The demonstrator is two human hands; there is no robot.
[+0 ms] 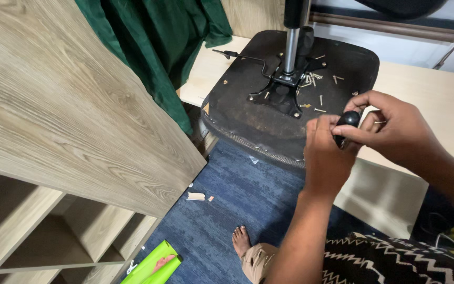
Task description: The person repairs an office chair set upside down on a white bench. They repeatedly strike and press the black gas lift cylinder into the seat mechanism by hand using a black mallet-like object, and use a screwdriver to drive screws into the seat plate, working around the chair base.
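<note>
— How are the hands sitting?
— The left hand [326, 152] is rising on an upright forearm, fingers pinching. The right hand [390, 123] is reaching in from the right, fingers curling, fingertips touching the left's.

- A blue carpet [237, 189] covers the floor, with small scraps of wood [196, 196] lying on it.
- A wood-grain shelf unit [53, 121] fills the left side, with open compartments along its lower part.
- A green cloth [158, 37] hangs behind the unit's top edge.
- A pale bench [437, 100] runs along the right, and its left corner meets the cloth.
- A white wall [395, 47] with a dark strip stands behind the bench.
- A green sheet [151, 265] lies at the carpet's lower left edge.
- The light is even and soft.
</note>
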